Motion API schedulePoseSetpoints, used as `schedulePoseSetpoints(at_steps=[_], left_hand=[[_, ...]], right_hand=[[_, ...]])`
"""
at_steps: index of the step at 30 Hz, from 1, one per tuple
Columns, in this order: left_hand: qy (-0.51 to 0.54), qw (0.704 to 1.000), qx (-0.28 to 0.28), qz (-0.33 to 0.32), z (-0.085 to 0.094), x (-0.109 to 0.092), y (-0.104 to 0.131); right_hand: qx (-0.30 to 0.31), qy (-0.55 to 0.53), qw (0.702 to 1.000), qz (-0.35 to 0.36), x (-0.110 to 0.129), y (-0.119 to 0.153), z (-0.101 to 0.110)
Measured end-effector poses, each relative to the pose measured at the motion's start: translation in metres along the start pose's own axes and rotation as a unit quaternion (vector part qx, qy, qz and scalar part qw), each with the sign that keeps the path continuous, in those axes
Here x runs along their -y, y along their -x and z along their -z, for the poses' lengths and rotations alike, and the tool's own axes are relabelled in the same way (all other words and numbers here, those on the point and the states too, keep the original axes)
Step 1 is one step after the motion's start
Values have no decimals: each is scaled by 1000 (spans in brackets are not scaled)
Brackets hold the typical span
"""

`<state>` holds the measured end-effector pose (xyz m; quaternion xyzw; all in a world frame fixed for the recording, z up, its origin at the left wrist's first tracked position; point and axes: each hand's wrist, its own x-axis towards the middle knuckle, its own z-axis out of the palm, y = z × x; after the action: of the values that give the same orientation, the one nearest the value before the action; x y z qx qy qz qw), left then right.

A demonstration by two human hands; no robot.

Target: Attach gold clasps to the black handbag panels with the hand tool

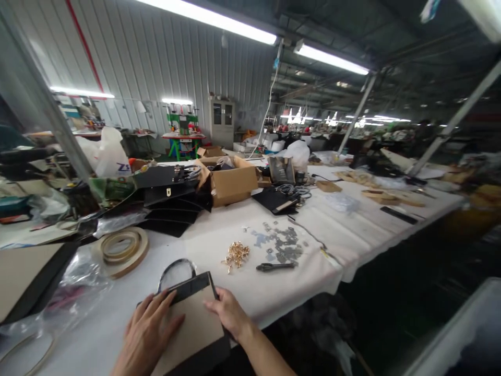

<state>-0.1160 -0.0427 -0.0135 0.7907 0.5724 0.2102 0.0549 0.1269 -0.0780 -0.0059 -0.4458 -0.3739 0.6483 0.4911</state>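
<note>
A black bag panel with a beige board face and a curved black handle at its far end lies at the table's near edge. My left hand rests on its left side, fingers stretched out over the board. With the thumb on top and the fingers beyond the edge, my right hand grips the panel's right side. Past the panel are a pile of gold-coloured rivets, a dark hand tool whose kind I cannot make out, and scattered small grey metal plates.
Rolls of tape sit at the left beside clear plastic and a board-faced black piece. Behind are stacked black panels, a cardboard box and a black piece with cords. The white table drops off at the right.
</note>
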Motion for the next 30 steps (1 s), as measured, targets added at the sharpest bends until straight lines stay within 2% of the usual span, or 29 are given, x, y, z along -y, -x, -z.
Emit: schedulePoseSetpoints(at_steps=[3,5,7,10,14,16,18,21,24,27,30], left_hand=[[-5,1000,2,7,-12,0,0],[-5,1000,4,22,-13,-1,0],[-6,999,15,31,-10,-2,1],[-2,999,15,29,-6,-4,-1],[25,999,-29,8,-12,-7,-3],[35,998,-53,-16,-17,-7,-3],[37,996,-68,-39,-21,-7,-2],[38,995,-78,-51,-22,-6,1],[44,995,-78,-47,-23,-3,1],[50,996,-73,-29,-24,-1,-2],[51,997,-60,-5,-18,-8,0]], right_hand=[[-41,139,987,77,1,10,9],[-73,175,976,109,5,19,23],[-112,183,967,139,12,25,46],[-208,191,941,188,28,30,103],[-376,253,865,215,54,32,196],[-396,308,839,211,66,34,234],[-371,353,834,204,78,33,258],[-293,419,836,200,93,21,271],[-212,483,828,190,107,-1,270],[-157,524,820,167,120,-25,264],[-105,541,822,140,127,-37,258]])
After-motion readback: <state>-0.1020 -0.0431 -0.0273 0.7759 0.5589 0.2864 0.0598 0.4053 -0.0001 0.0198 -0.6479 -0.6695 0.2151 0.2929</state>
